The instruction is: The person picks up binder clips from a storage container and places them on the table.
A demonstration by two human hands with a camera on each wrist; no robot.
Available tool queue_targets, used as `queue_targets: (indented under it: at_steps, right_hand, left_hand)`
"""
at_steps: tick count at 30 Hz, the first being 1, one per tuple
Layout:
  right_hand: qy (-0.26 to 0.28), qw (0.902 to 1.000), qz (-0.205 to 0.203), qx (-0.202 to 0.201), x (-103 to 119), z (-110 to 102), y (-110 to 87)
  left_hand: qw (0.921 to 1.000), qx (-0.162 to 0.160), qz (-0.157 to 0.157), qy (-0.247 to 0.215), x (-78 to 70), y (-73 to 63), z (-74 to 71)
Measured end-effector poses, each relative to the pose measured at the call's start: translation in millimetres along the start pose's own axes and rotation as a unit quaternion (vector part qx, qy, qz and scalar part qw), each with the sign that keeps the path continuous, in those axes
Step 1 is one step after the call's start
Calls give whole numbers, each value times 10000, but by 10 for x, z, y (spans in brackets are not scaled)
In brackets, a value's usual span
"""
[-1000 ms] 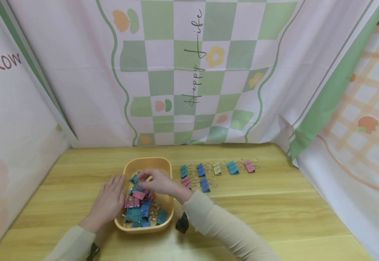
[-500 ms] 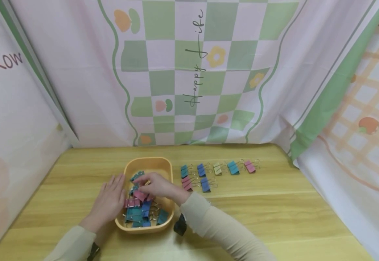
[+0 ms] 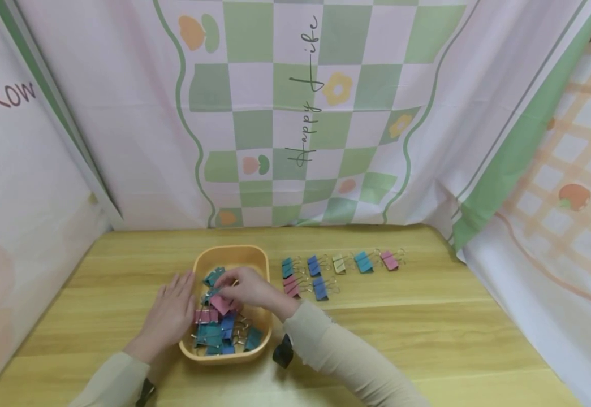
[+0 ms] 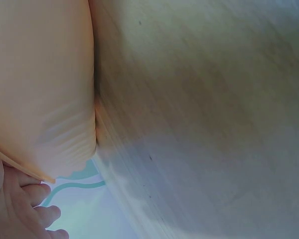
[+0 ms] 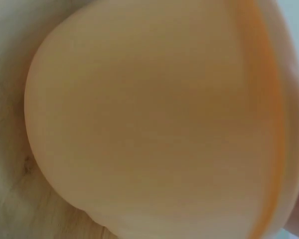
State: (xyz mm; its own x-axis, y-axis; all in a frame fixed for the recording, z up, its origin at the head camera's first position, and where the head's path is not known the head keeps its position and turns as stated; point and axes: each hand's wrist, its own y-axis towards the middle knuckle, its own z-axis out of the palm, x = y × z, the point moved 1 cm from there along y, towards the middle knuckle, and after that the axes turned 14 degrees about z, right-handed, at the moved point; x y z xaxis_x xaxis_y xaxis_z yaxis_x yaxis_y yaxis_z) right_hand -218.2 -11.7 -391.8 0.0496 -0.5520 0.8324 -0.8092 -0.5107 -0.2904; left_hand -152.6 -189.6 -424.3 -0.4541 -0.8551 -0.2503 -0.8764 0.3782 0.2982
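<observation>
A yellow-orange plastic basket on the table holds a pile of binder clips in teal, blue and pink. My right hand reaches into it from the right, thumb and fingers pinching a pink binder clip that tilts above the pile. Along the basket's left rim lies my left hand, fingers extended; in the left wrist view its fingers show at the rim. Below the pinched clip are another pink clip, a blue clip and teal clips. The basket's outer wall fills most of the right wrist view.
Right of the basket, several binder clips lie in a row: teal, blue, yellow, light blue and pink. A pink clip and a blue clip lie in front. A patterned curtain stands behind the table.
My right hand has lowered onto the pink clip in the basket, and the clip has turned and shifted slightly right. My left hand stays at the rim.
</observation>
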Motion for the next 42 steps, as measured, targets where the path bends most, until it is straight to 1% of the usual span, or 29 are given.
queue_targets:
  at_steps: [4,10,15,22,27,30,35,39,42]
  right_hand:
    - [35,9999,-65,-97,-14,-31,-12]
    - [289,9996,50,-58,-66,-81,-12]
    - [456,9988,110,-152,-118,-107,-19]
    - [679,9974,135,-190,-127,-128,-68]
    - [866,9957,286,-164,-167,-162,-96]
    - [1096,9932,381,-95,-202,-191,-108]
    - [1519,9876,383,-64,-250,-254,-138]
    - [1633,9855,395,-218,-292,-311,-144]
    - [1829,9819,382,-314,-320,-354,-154]
  left_hand:
    - [10000,16,-19,-5,3,1,3]
    - [10000,33,-48,-13,-1,-6,4]
    - [10000,34,-44,-25,-9,-9,-4]
    - [10000,38,-41,-7,-11,-3,-9]
    - [10000,36,-30,0,-5,-5,0]
    - [10000,43,-28,18,1,-7,10]
    - [10000,61,-39,22,11,-6,24]
    - [10000,53,-45,11,7,-4,21]
    - [10000,41,-34,19,5,-4,19]
